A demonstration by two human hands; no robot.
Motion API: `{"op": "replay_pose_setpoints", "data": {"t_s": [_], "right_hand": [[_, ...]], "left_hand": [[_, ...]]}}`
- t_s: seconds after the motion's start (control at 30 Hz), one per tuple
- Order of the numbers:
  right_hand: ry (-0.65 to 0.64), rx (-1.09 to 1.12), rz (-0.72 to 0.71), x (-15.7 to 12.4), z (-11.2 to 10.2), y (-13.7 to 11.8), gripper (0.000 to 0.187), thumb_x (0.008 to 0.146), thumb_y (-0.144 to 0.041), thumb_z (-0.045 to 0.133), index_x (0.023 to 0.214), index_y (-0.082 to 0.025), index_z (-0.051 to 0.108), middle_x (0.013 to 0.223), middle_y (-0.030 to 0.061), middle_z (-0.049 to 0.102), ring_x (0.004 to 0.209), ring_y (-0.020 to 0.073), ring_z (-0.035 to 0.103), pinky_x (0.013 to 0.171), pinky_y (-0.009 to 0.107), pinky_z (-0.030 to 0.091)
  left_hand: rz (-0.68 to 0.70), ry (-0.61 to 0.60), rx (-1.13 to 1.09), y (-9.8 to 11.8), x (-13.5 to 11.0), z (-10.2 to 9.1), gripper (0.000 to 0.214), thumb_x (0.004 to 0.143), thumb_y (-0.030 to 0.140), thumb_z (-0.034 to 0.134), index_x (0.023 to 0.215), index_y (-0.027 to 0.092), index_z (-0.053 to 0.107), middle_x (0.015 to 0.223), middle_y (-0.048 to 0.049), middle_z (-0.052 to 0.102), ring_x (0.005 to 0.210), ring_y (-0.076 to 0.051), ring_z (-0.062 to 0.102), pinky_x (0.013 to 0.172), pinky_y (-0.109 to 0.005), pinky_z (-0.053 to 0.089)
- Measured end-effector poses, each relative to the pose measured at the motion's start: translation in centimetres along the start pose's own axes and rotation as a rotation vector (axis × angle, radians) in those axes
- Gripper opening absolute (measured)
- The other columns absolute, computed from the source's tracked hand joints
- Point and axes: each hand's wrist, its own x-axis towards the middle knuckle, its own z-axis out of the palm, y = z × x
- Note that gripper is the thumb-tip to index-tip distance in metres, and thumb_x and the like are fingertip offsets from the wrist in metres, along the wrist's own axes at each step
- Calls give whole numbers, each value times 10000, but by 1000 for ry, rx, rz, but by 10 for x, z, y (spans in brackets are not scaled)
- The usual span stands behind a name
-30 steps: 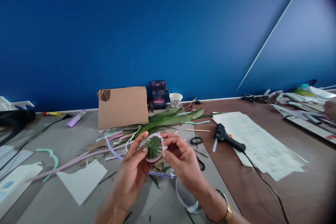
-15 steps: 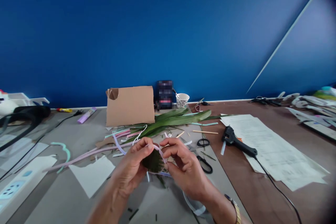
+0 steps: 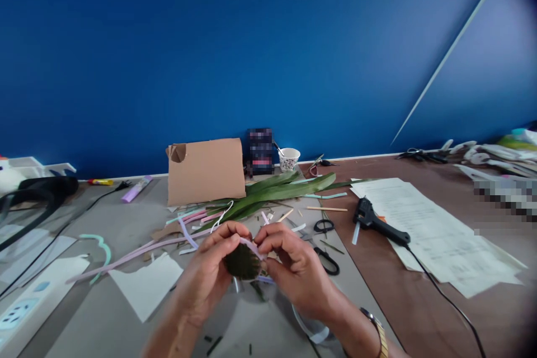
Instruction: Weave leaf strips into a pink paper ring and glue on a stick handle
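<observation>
Between my hands is a small dark green round piece, with a lilac strip lying along its upper edge. My left hand is closed, thumb and fingers pinching the piece and strip at the left. Closed at the other side, my right hand pinches the strip near the piece's right edge. A wristwatch is on the right wrist. Black-handled scissors lie just beyond the right hand, partly hidden. Pink and lilac strips trail on the table to the left of my hands.
Long green leaves lie before a cardboard piece and a patterned paper cup. A black glue gun rests on printed sheets at the right, its cord running forward. A power strip lies at the left.
The round piece has turned slightly, so more of its dark face shows under the strip. Both hands keep their pinch, and the view has shifted a little.
</observation>
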Motion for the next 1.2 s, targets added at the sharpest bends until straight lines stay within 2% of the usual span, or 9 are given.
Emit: {"op": "replay_pose_setpoints", "data": {"t_s": [0.17, 0.3, 0.4, 0.57, 0.7, 0.83, 1.07, 1.2], "right_hand": [[3, 26, 40, 0, 0, 1, 312, 699, 50, 515, 850, -212, 594, 945, 33, 598, 913, 155, 600, 813, 281, 469], [2, 27, 70, -1, 1, 1, 281, 709, 24, 527, 854, -208, 592, 932, 28, 598, 907, 153, 600, 810, 274, 473], [-8, -5, 102, -2, 1, 1, 292, 701, 20, 520, 874, -204, 592, 921, 27, 603, 886, 155, 599, 792, 273, 479], [-53, -45, 158, -1, 0, -5, 296, 707, 23, 507, 890, -195, 591, 888, 20, 600, 824, 143, 589, 741, 255, 478], [-83, -89, 188, 1, -1, -11, 266, 724, 17, 510, 868, -195, 581, 858, 8, 570, 774, 131, 561, 694, 239, 464], [-82, -116, 188, 0, -2, -12, 306, 716, 20, 520, 927, -199, 558, 892, 3, 510, 738, 116, 520, 633, 221, 442], [-20, -162, 161, -3, -1, -3, 411, 722, 13, 546, 1052, -227, 501, 942, 2, 481, 755, 120, 518, 660, 241, 446], [-25, -139, 156, -5, -1, -3, 449, 732, 16, 537, 1100, -235, 480, 980, 11, 475, 753, 116, 531, 663, 243, 457]], "left_hand": [[55, -39, 86, -4, -3, 1, 223, 800, 392, 636, 768, 172, 649, 684, 4, 598, 618, -110, 527, 563, -200, 437], [43, -56, 121, -6, -2, -1, 314, 698, 467, 731, 788, 178, 647, 657, 12, 598, 576, -105, 527, 536, -194, 410], [39, -41, 176, -5, 0, 0, 335, 623, 442, 795, 733, 166, 640, 597, 30, 557, 539, -85, 472, 510, -179, 371], [-11, 6, 189, -2, 0, 4, 309, 596, 388, 818, 651, 158, 619, 572, 25, 570, 538, -94, 480, 514, -195, 389], [-47, -10, 156, -4, 1, 2, 285, 615, 374, 806, 651, 162, 621, 558, 28, 573, 512, -90, 482, 490, -189, 385], [-38, -43, 123, -4, 2, 1, 222, 648, 336, 786, 657, 165, 644, 586, 29, 585, 522, -89, 502, 486, -183, 395], [-39, -35, 26, -4, 1, 2, 137, 656, 239, 776, 732, 170, 684, 778, -12, 678, 669, -140, 609, 587, -225, 481], [-54, -56, -10, -6, 1, 3, 149, 666, 250, 768, 739, 166, 669, 704, -7, 652, 625, -135, 595, 565, -225, 476]]}}
